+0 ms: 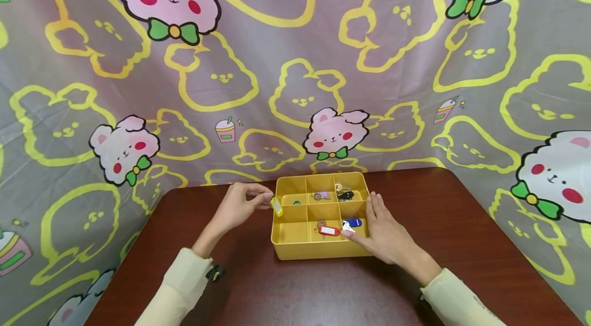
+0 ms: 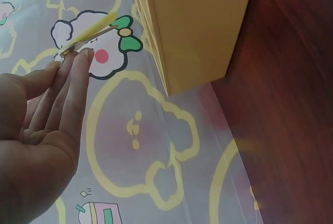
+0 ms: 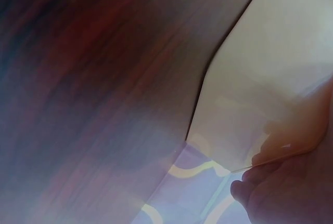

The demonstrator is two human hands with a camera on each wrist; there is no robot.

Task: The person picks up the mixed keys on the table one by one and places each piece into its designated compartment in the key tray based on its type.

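My left hand (image 1: 243, 202) pinches a yellow key tag (image 1: 276, 206) between thumb and fingertips, over the left rim of a yellow divided box (image 1: 318, 250). In the left wrist view the tag (image 2: 93, 30) is seen edge-on, with a thin metal key beside it. My right hand (image 1: 390, 233) lies along the box's right side, fingers straight and thumb reaching over the front right compartment. The right wrist view shows its fingers (image 3: 270, 185) at the box wall (image 3: 244, 88).
Within the box, a red key tag (image 1: 329, 231) lies front middle and a blue tag (image 1: 353, 223) front right. A purple tag (image 1: 324, 195) is back middle, a black item (image 1: 345, 195) back right, a small green item (image 1: 297, 203) back left. A patterned curtain (image 1: 286, 59) hangs behind the table (image 1: 461, 244).
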